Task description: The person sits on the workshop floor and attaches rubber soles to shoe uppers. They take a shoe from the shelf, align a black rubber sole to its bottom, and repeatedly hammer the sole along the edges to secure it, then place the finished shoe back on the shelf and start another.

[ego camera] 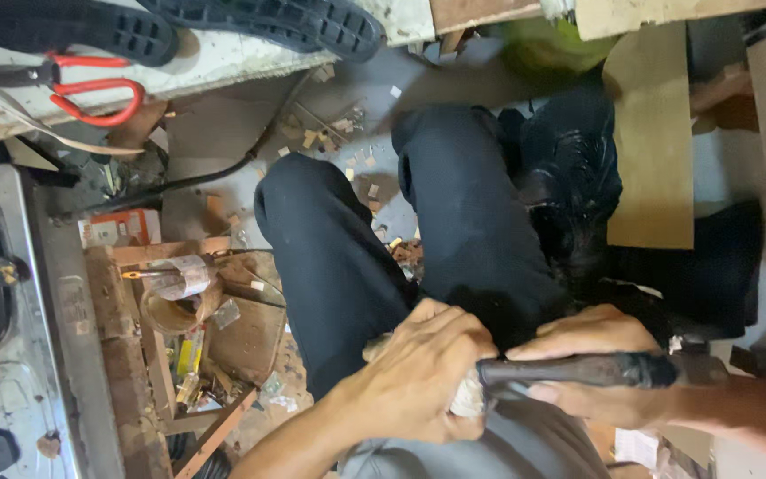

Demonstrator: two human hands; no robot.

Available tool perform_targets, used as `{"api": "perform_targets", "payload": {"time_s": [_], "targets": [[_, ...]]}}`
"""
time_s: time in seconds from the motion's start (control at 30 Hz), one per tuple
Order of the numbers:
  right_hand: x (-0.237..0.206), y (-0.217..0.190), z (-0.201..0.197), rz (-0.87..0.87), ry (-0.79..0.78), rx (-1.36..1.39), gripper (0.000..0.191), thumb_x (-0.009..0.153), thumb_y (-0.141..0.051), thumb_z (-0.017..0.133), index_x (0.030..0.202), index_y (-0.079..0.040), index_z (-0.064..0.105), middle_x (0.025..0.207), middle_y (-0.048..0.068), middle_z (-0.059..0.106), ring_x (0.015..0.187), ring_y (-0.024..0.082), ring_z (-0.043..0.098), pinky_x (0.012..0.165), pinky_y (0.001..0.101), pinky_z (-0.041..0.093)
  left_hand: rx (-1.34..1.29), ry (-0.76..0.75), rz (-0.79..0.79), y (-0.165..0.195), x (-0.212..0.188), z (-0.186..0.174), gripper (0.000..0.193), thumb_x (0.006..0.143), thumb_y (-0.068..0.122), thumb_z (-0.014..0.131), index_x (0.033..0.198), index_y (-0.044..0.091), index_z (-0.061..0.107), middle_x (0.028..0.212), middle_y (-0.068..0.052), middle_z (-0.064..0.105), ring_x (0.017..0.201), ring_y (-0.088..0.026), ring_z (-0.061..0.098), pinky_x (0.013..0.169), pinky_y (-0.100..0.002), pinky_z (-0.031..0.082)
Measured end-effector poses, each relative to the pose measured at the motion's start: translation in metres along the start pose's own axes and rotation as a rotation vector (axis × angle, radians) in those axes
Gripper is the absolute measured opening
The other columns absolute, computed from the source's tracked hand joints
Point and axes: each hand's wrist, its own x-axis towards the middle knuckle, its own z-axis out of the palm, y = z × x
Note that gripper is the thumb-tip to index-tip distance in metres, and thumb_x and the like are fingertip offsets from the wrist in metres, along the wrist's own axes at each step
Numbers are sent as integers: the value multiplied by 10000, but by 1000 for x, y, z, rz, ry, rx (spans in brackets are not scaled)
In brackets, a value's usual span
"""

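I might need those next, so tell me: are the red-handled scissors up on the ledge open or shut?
Shut, as far as shows: the red-handled scissors lie flat on the pale ledge with both handle loops close together; the blades are partly cut off.

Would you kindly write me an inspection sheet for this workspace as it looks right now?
Surface: grey floor strewn with wood chips; the person's dark-trousered legs lie across it.
Job's things: a pale wooden piece, mostly hidden, and a dark-handled tool whose tip meets it.
Clutter: open wooden box of odds and ends, tape roll, red-handled scissors, black sandals, plywood board.
Grippers: left hand closed around the wooden piece; right hand closed on the tool.
Cables: one black cable running across the floor.
Surroundings: metal-edged appliance at left, cramped and dim.
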Motion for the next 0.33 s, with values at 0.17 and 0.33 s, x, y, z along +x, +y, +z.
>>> {"api": "perform_targets", "payload": {"time_s": [0.17, 0.33], "targets": [[-2, -9, -10, 340, -75, -49, 405, 759, -160, 839, 1155, -81, 811, 883, 77, 823, 668, 123, 783, 587, 268, 605, 8, -102, -55, 6, -1, 8, 683, 735, 220, 855, 1287, 33, 498, 1080, -141, 612, 1055, -325, 634, 959, -442, 440], [-6, -21, 4, 443, 350, -277, 532, 680, -230, 863, 1191, -114, 770, 810, 57, 777, 605, 122, 769, 532, 282, 613, 127, 152, -158, 16, 2, 21, 1114, 768, 289, 886, 1614, 36, 207, 1567, -265, 423, 1300, -428, 575, 1121, -427, 433]]}}
